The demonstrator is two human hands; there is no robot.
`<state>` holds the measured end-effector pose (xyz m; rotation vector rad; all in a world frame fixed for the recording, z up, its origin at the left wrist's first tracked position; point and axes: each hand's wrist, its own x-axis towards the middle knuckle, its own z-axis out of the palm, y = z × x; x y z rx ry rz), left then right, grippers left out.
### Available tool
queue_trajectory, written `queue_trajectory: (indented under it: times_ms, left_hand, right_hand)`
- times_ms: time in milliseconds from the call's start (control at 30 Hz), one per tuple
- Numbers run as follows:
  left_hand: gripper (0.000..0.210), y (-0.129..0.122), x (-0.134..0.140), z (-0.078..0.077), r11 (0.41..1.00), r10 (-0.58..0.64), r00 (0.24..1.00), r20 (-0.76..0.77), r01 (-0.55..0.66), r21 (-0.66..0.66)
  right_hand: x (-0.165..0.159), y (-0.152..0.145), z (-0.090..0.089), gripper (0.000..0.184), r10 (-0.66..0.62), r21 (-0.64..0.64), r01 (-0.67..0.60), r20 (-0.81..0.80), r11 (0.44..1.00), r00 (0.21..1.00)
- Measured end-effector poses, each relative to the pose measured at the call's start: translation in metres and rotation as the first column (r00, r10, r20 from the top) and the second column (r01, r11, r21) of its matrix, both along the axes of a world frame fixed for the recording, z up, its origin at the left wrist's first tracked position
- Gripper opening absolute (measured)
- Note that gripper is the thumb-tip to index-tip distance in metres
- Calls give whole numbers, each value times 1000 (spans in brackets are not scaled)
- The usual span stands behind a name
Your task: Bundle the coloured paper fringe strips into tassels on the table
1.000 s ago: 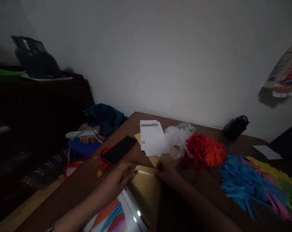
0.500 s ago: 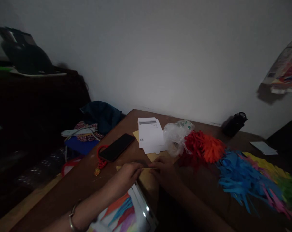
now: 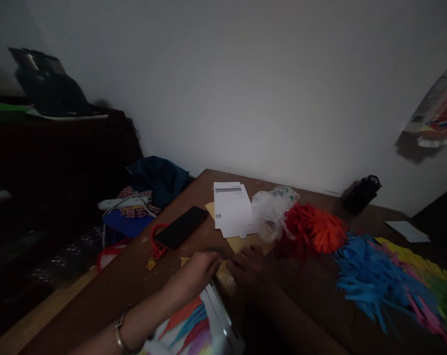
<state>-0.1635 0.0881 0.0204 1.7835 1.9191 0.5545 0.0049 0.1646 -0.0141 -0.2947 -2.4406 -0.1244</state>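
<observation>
My left hand (image 3: pixel 201 270), a metal bangle on its wrist, pinches one side of a tan, kraft-like paper piece (image 3: pixel 226 282). On the other side my right hand (image 3: pixel 248 268) has its fingers closed on the same paper, close to the left fingertips. A corner of tan paper shows left of my left hand. Below my left forearm lies a shiny silver-edged item (image 3: pixel 221 313) with orange, blue, red and purple shapes on its face; part of it is hidden. My right palm is dark and hard to make out.
On the brown table (image 3: pixel 134 281) lie a black phone (image 3: pixel 182 227), a red cord (image 3: pixel 157 250), white printed papers (image 3: pixel 232 207), a clear plastic bag (image 3: pixel 269 209), red-orange fringe (image 3: pixel 319 228), blue fringe (image 3: pixel 367 271) and a black bottle (image 3: pixel 361 193). Cloths (image 3: pixel 160 177) lie beyond the left edge.
The view has shifted slightly, so everything sits a little lower and further right. Both hands stay on the tan paper, whose upper edge between them looks less straight now.
</observation>
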Motion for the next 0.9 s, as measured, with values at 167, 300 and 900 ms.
queue_trajectory:
  times_ms: [167,300,900]
  left_hand:
    - [34,0,1,2,1000,27,1000,1,-27,-4]
    - [33,0,1,2,1000,30,999,16,-30,-1]
    - [25,0,-1,-2,1000,-3,995,104,1,13]
  right_hand:
    - [-1,0,-5,16,-12,-43,12,12,999,1000]
    - [-2,1,-6,11,-50,-148,38,-82,988,995]
    - [-8,7,1,12,-104,-768,111,57,631,993]
